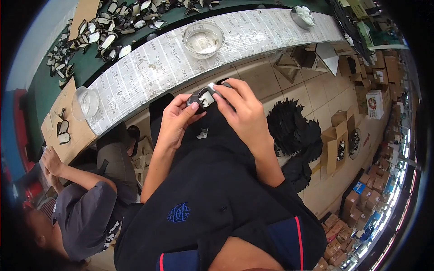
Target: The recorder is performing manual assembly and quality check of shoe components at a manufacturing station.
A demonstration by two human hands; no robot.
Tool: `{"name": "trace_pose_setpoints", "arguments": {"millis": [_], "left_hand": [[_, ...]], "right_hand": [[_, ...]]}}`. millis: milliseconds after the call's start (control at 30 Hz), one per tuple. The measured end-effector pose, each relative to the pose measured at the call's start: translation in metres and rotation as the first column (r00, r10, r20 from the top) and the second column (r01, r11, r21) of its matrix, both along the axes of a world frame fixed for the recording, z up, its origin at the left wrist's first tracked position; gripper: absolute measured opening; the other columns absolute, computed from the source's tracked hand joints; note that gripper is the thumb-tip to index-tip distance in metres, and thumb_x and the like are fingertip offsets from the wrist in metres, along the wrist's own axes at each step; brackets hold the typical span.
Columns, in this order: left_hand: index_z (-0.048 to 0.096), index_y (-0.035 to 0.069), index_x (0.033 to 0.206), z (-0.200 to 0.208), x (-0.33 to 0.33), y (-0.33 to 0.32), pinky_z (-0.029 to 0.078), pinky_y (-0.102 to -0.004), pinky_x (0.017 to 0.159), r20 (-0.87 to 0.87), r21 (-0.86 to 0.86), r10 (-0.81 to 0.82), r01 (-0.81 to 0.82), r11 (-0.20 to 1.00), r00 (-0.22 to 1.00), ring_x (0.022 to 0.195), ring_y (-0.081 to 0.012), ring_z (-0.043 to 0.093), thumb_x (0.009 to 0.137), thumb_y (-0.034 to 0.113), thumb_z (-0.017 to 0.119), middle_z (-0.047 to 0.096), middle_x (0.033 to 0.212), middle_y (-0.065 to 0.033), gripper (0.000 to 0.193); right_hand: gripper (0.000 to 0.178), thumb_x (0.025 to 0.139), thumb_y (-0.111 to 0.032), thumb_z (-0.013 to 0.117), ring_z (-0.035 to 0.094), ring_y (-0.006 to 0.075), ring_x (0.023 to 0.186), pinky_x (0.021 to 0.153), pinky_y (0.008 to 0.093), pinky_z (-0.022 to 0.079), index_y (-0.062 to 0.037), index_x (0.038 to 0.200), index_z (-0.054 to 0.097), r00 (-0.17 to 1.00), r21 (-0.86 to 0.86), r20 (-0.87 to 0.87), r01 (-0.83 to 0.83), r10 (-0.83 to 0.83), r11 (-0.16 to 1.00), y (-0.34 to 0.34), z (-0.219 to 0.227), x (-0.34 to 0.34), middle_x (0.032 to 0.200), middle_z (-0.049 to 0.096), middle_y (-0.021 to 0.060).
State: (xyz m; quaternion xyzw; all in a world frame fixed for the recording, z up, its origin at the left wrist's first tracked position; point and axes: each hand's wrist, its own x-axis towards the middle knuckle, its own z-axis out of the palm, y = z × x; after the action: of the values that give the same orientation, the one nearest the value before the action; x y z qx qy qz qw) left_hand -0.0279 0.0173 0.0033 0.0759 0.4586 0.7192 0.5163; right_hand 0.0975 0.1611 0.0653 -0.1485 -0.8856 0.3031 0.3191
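My left hand pinches a small black piece with a pale inner side, held up in front of my chest. It resembles a shoe part, but its exact kind is hard to make out. Close against it, my right hand has its fingers closed on a small dark item with a whitish end; my fingers hide most of it. The two held things meet or nearly meet between my hands. A scrap of pale material lies on the black cloth over my lap.
A paper-covered bench curves ahead, bearing clear bowls and a bowl of white material. Many black-and-white pieces lie on the green surface behind. A co-worker sits at left. Black strips and a carton stand right.
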Motion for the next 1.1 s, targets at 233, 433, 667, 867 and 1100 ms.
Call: {"name": "trace_pose_setpoints", "arguments": {"millis": [233,433,667,867,1100], "left_hand": [[0.059,0.002,0.113,0.001,0.001,0.002,0.058,-0.0346,0.091,-0.006,-0.019,-0.003,0.003,1.0,1.0,0.098,-0.0123,0.064,0.095,0.014,0.068,0.065,0.106,-0.0049,0.024],[0.059,0.002,0.113,0.002,0.003,0.004,0.058,-0.0347,0.091,-0.006,-0.021,-0.021,0.021,1.0,1.0,0.099,-0.012,0.064,0.095,0.015,0.068,0.065,0.107,-0.0047,0.024],[0.059,0.0,0.119,0.003,0.002,0.001,0.058,-0.0351,0.091,-0.006,-0.03,-0.01,0.009,0.999,1.0,0.099,-0.0137,0.065,0.096,0.016,0.066,0.065,0.108,-0.0062,0.029],[0.051,-0.003,0.131,0.008,0.001,-0.016,0.063,-0.0323,0.085,0.401,0.243,-0.027,-0.078,0.967,0.916,0.097,-0.0174,0.065,0.094,0.016,0.069,0.062,0.109,-0.0079,0.045],[0.047,0.002,0.135,0.025,-0.002,-0.008,0.062,-0.0281,0.069,0.643,0.724,-0.514,-0.231,0.65,0.568,0.083,-0.0169,0.061,0.097,0.003,0.06,0.053,0.098,-0.0064,0.04]], "right_hand": [[0.022,0.085,-0.005,0.073,0.067,0.0288,0.079,0.065,0.036,0.056,-0.0029,0.106,0.069,0.988,0.021,-0.001,0.154,-0.154,0.988,0.008,0.006,0.006,0.104,0.062,0.0134],[0.023,0.084,-0.004,0.073,0.067,0.029,0.079,0.066,0.0366,0.056,-0.0027,0.106,0.069,0.999,-0.05,-0.003,0.032,-0.032,0.998,0.004,0.0,0.005,0.104,0.062,0.0137],[0.019,0.084,-0.001,0.073,0.067,0.0199,0.078,0.068,0.0291,0.055,-0.0007,0.103,0.071,0.979,-0.066,-0.017,0.2,-0.202,0.977,0.013,0.006,0.014,0.103,0.065,0.0113],[0.016,0.089,-0.001,0.07,0.068,0.0161,0.081,0.068,0.0272,0.056,0.001,0.104,0.071,0.934,-0.401,-0.084,0.287,-0.347,0.87,0.03,-0.014,0.031,0.103,0.067,0.0107],[0.018,0.096,-0.01,0.066,0.064,0.0091,0.078,0.069,0.0224,0.051,0.0021,0.108,0.069,0.975,-0.846,-0.018,0.103,-0.221,0.524,0.029,-0.099,0.054,0.094,0.069,0.0052]]}}
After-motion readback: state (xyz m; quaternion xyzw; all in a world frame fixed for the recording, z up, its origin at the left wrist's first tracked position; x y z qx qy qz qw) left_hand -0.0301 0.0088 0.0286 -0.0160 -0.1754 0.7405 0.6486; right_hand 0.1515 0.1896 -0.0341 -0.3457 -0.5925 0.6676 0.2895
